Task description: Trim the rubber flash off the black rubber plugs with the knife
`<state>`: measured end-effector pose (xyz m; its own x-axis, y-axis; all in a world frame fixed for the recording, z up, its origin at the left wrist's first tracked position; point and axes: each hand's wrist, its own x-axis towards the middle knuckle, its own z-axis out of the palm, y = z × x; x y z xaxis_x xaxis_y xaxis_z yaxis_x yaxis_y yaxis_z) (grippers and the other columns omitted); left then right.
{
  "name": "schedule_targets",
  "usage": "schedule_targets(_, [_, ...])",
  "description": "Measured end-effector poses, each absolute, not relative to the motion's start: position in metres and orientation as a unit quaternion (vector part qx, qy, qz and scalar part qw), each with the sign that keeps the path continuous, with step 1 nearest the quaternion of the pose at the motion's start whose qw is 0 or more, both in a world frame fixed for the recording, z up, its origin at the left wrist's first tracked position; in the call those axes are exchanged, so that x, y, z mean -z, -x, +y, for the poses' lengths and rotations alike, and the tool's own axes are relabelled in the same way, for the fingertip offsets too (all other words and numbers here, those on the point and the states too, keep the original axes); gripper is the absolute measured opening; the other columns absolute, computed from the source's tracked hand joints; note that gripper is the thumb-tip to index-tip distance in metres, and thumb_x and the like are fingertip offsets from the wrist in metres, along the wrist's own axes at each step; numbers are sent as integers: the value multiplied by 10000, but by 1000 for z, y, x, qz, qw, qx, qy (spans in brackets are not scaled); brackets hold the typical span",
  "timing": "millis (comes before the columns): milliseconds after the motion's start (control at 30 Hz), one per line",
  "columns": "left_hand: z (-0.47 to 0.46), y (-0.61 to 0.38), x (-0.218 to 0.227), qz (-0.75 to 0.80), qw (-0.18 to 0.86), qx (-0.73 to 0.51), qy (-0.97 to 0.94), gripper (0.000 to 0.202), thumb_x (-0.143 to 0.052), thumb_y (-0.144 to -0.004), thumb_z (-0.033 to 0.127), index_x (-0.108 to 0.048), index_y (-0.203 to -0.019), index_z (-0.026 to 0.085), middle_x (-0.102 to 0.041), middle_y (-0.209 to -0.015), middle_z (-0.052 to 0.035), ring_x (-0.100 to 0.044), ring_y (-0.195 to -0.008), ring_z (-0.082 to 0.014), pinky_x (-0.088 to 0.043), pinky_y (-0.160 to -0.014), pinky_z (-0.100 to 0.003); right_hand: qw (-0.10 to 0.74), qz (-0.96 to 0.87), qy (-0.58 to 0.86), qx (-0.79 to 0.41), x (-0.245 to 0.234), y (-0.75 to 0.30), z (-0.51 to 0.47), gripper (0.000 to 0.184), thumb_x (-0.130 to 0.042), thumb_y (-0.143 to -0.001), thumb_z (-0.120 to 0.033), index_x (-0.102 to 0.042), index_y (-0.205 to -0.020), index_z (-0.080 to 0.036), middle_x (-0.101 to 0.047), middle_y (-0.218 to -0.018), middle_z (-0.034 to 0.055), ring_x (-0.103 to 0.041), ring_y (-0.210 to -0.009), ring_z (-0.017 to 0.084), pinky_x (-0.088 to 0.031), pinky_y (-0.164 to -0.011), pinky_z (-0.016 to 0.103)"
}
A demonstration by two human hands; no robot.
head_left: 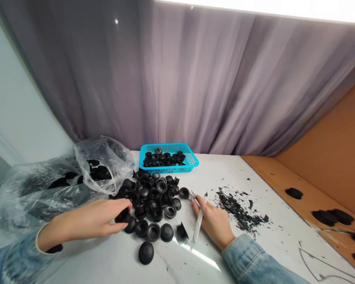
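L hand: our left hand (pixel 102 221) pinches one black cap (pixel 122 216) btw thumb & fingers, at the pile's near-left edge.
R hand: our right hand (pixel 215 223) is curled round a small knife (pixel 197 223), tip twd the pile.
Pile: loose caps in a pile (pixel 154 195) on the white table (pixel 269 244), btw our hands.
Basket: blue basket (pixel 193 161) w/ more caps, just behind the pile.
Bag: clear bag (pixel 106 157), left of the pile, caps inside.
Scraps: black shavings (pixel 239 209), right of our right hand.

The left hand (pixel 97 219) is covering most of a black cap (pixel 122 216); the right hand (pixel 214 223) is hiding part of a knife (pixel 198 227). The plastic bag (pixel 47 189) is blurring its contents.
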<state>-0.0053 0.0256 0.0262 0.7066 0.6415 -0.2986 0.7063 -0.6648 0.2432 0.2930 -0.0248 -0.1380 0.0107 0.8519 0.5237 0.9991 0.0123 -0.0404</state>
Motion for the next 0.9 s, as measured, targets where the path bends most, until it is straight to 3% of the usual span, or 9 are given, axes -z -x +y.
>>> schedule_targets(67, [26, -7, -28, 360, 240, 78, -898, 246, -473, -829, 320, -522, -1052, 228, -613, -805, 10, -571, -641, -142, -412, -586, -225, 190, -671, 693, 180, 139, -294, -24, 385, -283, -959, -295, -617, -977, -104, -679, -598, 74, -634, -442, 168, -174, -384, 260])
schedule_targets(200, [34, -34, -18, 287, 369, 0, -884, 323, -552, -742, 221, -500, -1060, 207, -595, -1006, -32, -581, -866, -170, -466, -730, -251, 157, -667, 706, 177, 139, -294, -23, 278, -374, -929, -260, -601, -995, -114, -677, -614, 63, -635, -462, 163, -160, -389, 253])
schedule_targets(333, [45, -65, -2, 245, 506, -60, -825, 392, -527, -715, 123, -470, -1096, 197, -582, -1077, -53, -560, -1018, -190, -480, -829, -307, 143, -668, 709, 174, 136, -292, -22, 227, -415, -917, -270, -586, -997, -144, -662, -609, 37, -634, -468, 157, -147, -391, 248])
schedule_targets(533, [58, -98, 22, 229, 621, -94, -744, 271, -541, -698, 123, -503, -963, 168, -607, -1102, -78, -543, -1081, -213, -419, -918, -376, 152, -667, 705, 188, 137, -293, -20, 269, -376, -936, -307, -593, -973, -151, -647, -581, 28, -620, -442, 147, -167, -387, 235])
schedule_targets(667, [68, -105, 40, 213, 669, -117, -703, 199, -523, -741, 149, -467, -931, 166, -636, -1066, -83, -569, -1020, -197, -397, -917, -390, 174, -668, 691, 214, 140, -295, -18, 349, -325, -954, -339, -612, -960, -141, -630, -554, 21, -588, -399, 135, -200, -371, 236])
schedule_targets(767, [77, -109, 52, 179, 687, -155, -687, 261, -521, -775, 171, -470, -1031, 159, -653, -979, -71, -578, -994, -188, -394, -919, -383, 192, -663, 683, 240, 139, -296, -17, 408, -283, -968, -349, -616, -985, -115, -641, -595, 48, -609, -448, 143, -251, -372, 234])
schedule_targets(900, [82, -110, 63, 153, 653, -174, -721, 318, -500, -816, 148, -454, -1130, 161, -650, -930, -57, -596, -935, -163, -435, -878, -345, 299, -662, 618, 301, 133, -297, -18, 316, -369, -951, -274, -616, -941, -76, -632, -604, 83, -596, -482, 153, -332, -406, 237])
